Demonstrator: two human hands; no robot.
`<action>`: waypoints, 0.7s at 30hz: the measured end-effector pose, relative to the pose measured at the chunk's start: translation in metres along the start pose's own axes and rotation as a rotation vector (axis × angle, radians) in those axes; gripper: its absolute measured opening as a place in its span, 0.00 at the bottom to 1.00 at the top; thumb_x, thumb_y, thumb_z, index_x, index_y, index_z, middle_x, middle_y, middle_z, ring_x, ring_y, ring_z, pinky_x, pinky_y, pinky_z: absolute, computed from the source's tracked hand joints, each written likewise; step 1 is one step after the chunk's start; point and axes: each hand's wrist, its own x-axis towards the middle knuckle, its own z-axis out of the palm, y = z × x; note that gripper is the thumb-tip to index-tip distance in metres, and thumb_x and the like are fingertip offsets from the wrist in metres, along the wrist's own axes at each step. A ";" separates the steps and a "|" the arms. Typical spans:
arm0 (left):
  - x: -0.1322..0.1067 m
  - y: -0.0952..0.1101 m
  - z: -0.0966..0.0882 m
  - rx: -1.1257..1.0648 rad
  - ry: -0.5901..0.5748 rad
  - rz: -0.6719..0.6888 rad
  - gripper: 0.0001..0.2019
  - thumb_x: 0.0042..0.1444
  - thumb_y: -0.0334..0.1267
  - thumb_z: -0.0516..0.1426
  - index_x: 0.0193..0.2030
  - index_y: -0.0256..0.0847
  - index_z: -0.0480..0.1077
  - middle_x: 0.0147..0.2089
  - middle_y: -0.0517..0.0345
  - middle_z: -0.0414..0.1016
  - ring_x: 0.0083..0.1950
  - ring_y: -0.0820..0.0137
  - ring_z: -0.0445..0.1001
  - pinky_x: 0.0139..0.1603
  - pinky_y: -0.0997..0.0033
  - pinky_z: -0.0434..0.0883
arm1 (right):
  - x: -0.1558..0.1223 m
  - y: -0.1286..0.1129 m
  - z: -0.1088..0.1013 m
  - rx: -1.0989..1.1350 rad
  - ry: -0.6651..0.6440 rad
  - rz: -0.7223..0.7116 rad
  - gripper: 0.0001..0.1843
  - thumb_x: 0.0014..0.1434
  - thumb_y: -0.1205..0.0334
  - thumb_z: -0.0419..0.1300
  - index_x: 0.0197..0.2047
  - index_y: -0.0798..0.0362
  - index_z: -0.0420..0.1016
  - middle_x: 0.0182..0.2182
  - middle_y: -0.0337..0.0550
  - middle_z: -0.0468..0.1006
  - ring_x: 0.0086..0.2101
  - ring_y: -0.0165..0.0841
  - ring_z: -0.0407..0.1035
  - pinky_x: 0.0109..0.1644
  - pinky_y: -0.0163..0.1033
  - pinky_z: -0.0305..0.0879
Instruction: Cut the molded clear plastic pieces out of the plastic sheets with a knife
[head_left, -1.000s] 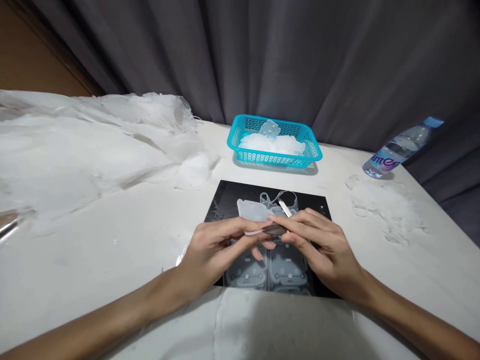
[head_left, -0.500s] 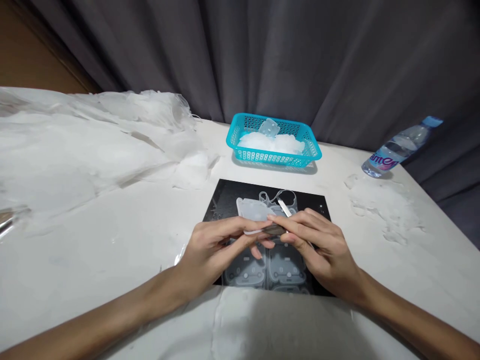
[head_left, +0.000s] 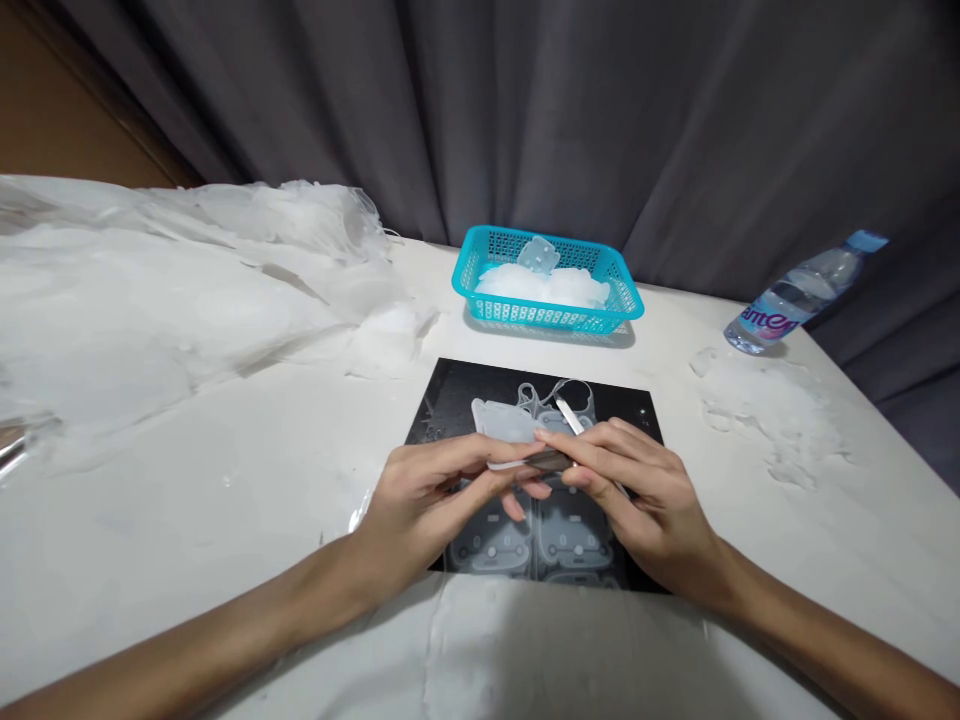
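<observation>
My left hand [head_left: 427, 490] pinches a frosted, translucent molded piece [head_left: 504, 421] between thumb and fingers, its flat face tilted up above a black board [head_left: 461, 385]. Closed around a slim silver tool [head_left: 570, 414] is my right hand [head_left: 645, 490]; the tool's flat end points up and away, and its exact kind is unclear. My right fingertips meet the near edge of the piece, where a dark glossy strip shows between both hands. Under the hands, a translucent sheet of joined molded shapes [head_left: 576, 530] lies on the board.
Behind the board stands a turquoise perforated basket [head_left: 551, 318] with frosted pieces [head_left: 540, 285] inside. A heap of translucent sheets [head_left: 172, 300] covers the left of the white table [head_left: 247, 480]. To the right are thin scraps [head_left: 772, 410] and a water bottle [head_left: 795, 300]. A grey curtain hangs behind.
The molded piece has tipped slightly, its far edge a little lower. Both hands keep their places and grips.
</observation>
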 end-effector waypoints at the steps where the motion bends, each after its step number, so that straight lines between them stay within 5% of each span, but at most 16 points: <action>1: 0.000 0.000 0.000 -0.003 -0.001 0.006 0.10 0.69 0.30 0.61 0.52 0.40 0.83 0.40 0.55 0.88 0.31 0.71 0.86 0.37 0.79 0.82 | 0.000 0.000 0.000 0.002 0.000 0.000 0.22 0.74 0.68 0.58 0.68 0.44 0.74 0.41 0.40 0.84 0.36 0.32 0.71 0.42 0.41 0.70; 21: -0.008 -0.001 0.004 -0.117 -0.007 -0.067 0.10 0.71 0.30 0.60 0.52 0.38 0.82 0.41 0.52 0.88 0.33 0.71 0.86 0.41 0.78 0.82 | -0.006 0.001 0.001 -0.003 -0.007 -0.028 0.27 0.73 0.70 0.57 0.71 0.42 0.70 0.42 0.42 0.84 0.37 0.34 0.74 0.41 0.42 0.70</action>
